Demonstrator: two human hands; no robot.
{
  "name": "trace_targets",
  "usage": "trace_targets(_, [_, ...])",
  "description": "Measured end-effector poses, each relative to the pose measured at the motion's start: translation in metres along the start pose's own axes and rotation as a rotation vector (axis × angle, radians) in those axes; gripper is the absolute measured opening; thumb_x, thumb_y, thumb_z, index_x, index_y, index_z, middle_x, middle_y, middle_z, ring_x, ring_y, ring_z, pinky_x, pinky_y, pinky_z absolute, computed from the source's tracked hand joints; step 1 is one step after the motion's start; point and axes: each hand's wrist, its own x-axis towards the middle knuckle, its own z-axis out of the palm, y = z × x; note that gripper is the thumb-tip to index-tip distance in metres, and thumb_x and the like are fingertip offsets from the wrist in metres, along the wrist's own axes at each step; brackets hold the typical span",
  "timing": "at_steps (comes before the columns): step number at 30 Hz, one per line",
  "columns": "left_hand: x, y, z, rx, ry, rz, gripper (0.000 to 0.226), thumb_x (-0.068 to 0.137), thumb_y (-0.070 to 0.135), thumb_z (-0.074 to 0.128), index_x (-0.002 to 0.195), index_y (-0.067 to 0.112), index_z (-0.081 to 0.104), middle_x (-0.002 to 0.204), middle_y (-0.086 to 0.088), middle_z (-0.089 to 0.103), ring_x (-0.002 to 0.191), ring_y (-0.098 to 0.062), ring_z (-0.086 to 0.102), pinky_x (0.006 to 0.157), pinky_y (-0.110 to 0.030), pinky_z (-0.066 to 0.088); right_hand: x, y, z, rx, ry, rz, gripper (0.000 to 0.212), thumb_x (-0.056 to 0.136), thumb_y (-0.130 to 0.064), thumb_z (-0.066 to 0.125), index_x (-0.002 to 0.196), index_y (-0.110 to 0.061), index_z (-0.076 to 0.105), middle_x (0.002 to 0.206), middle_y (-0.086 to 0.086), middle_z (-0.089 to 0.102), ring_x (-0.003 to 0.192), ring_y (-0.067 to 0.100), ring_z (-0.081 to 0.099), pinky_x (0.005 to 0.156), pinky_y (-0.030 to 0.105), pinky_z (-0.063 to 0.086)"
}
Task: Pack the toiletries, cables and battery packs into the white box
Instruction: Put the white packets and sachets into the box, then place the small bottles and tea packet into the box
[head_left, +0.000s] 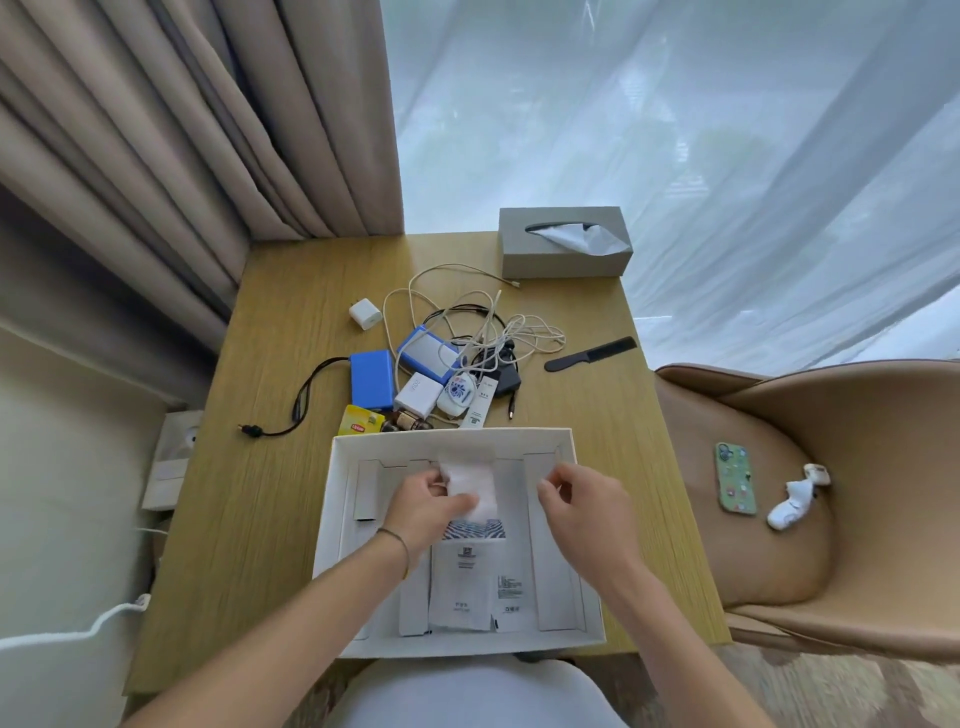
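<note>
The open white box (337, 499) sits at the table's near edge with white sachets and packets lying flat inside. My left hand (423, 506) pinches a white packet (472, 486) over the box's middle. My right hand (582, 501) hovers just to its right with curled fingers and holds nothing that I can see. Behind the box lie two blue battery packs (371, 378) (428, 354), a tangle of cables (488, 325), a white charger (365, 313), a white adapter block (417, 397), a round white case (457, 397), a white tube (480, 408), a yellow packet (358, 421) and a black comb (589, 353).
A grey tissue box (563, 249) stands at the table's far right corner. A tan chair (810, 499) on the right holds a phone (735, 485) and a white sock (789, 504). Curtains hang behind the table. A wall socket (179, 441) is at the left.
</note>
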Motion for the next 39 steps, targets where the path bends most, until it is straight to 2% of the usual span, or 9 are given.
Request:
trace_targets(3, [0.014, -0.006, 0.016, 0.12, 0.02, 0.003, 0.019, 0.077, 0.011, 0.081, 0.093, 0.014, 0.07, 0.095, -0.008, 0.075, 0.093, -0.028, 0.071, 0.089, -0.042, 0.058, -0.005, 0.002, -0.002, -0.018, -0.002, -0.01, 0.028, 0.097, -0.03, 0.059, 0.07, -0.023, 0.062, 0.058, -0.009, 0.057, 0.051, 0.005, 0.049, 0.046, 0.021, 0.036])
trace_targets(5, [0.02, -0.005, 0.027, 0.211, 0.048, -0.001, 0.013, 0.077, 0.012, 0.075, 0.088, 0.018, 0.07, 0.089, -0.006, 0.074, 0.087, -0.027, 0.07, 0.082, -0.041, 0.059, -0.008, 0.003, -0.003, -0.02, -0.006, -0.015, 0.027, 0.097, -0.031, 0.059, 0.071, -0.023, 0.063, 0.059, -0.009, 0.057, 0.051, 0.005, 0.05, 0.046, 0.019, 0.035])
trace_targets(8, [0.027, 0.0, 0.039, 0.319, 0.047, 0.001, 0.013, 0.077, 0.012, 0.066, 0.087, 0.019, 0.067, 0.084, -0.006, 0.072, 0.079, -0.025, 0.068, 0.069, -0.035, 0.058, -0.011, 0.004, -0.004, 0.002, -0.01, -0.024, 0.027, 0.097, -0.03, 0.06, 0.071, -0.021, 0.064, 0.059, -0.008, 0.058, 0.051, 0.005, 0.049, 0.049, 0.023, 0.039])
trace_targets(13, [0.034, 0.003, 0.05, 0.432, 0.088, 0.064, 0.017, 0.076, 0.016, 0.074, 0.086, 0.026, 0.065, 0.083, 0.006, 0.069, 0.083, -0.016, 0.067, 0.077, -0.03, 0.057, -0.016, 0.007, -0.007, 0.044, -0.005, -0.026, 0.03, 0.096, -0.028, 0.06, 0.067, -0.026, 0.058, 0.056, -0.009, 0.054, 0.051, 0.005, 0.047, 0.05, 0.024, 0.039])
trace_targets(22, [0.033, -0.005, 0.054, 0.552, 0.167, 0.147, 0.018, 0.077, 0.024, 0.076, 0.079, 0.029, 0.059, 0.075, 0.008, 0.065, 0.074, -0.015, 0.062, 0.064, -0.025, 0.046, -0.018, 0.01, -0.008, 0.066, 0.018, -0.022, 0.027, 0.096, -0.03, 0.059, 0.07, -0.023, 0.062, 0.056, -0.007, 0.057, 0.051, 0.007, 0.048, 0.05, 0.025, 0.039])
trace_targets(27, [0.023, -0.001, 0.04, 0.571, 0.092, 0.174, 0.026, 0.088, 0.025, 0.062, 0.112, 0.03, 0.057, 0.086, 0.006, 0.065, 0.076, -0.011, 0.06, 0.058, -0.021, 0.043, -0.007, -0.002, -0.008, 0.09, 0.035, -0.072, 0.029, 0.095, -0.034, 0.059, 0.067, -0.028, 0.059, 0.053, -0.009, 0.054, 0.048, 0.006, 0.047, 0.047, 0.022, 0.038])
trace_targets(31, [0.002, 0.012, 0.014, 0.564, 0.02, 0.22, 0.037, 0.089, 0.027, 0.061, 0.126, 0.033, 0.055, 0.108, 0.007, 0.065, 0.09, -0.01, 0.061, 0.071, -0.022, 0.044, 0.019, -0.023, -0.015, 0.103, 0.077, -0.127, 0.03, 0.094, -0.03, 0.061, 0.064, -0.03, 0.056, 0.052, -0.011, 0.052, 0.049, 0.007, 0.048, 0.049, 0.023, 0.037])
trace_targets(34, [-0.017, 0.029, -0.008, 0.496, 0.008, 0.319, 0.022, 0.09, 0.025, 0.061, 0.109, 0.038, 0.062, 0.101, 0.014, 0.068, 0.089, 0.0, 0.063, 0.078, -0.022, 0.054, 0.046, -0.043, -0.02, 0.046, 0.061, -0.161, 0.027, 0.093, -0.031, 0.058, 0.067, -0.024, 0.062, 0.055, -0.007, 0.059, 0.051, 0.009, 0.054, 0.051, 0.036, 0.047])
trace_targets(39, [-0.036, 0.07, -0.045, 0.374, 0.064, 0.477, 0.021, 0.09, 0.017, 0.063, 0.103, 0.033, 0.068, 0.097, 0.017, 0.07, 0.092, 0.004, 0.063, 0.078, -0.014, 0.05, 0.106, -0.07, -0.011, -0.201, -0.151, -0.165, 0.019, 0.093, -0.029, 0.055, 0.091, -0.02, 0.072, 0.083, -0.003, 0.074, 0.076, 0.018, 0.068, 0.068, 0.04, 0.061])
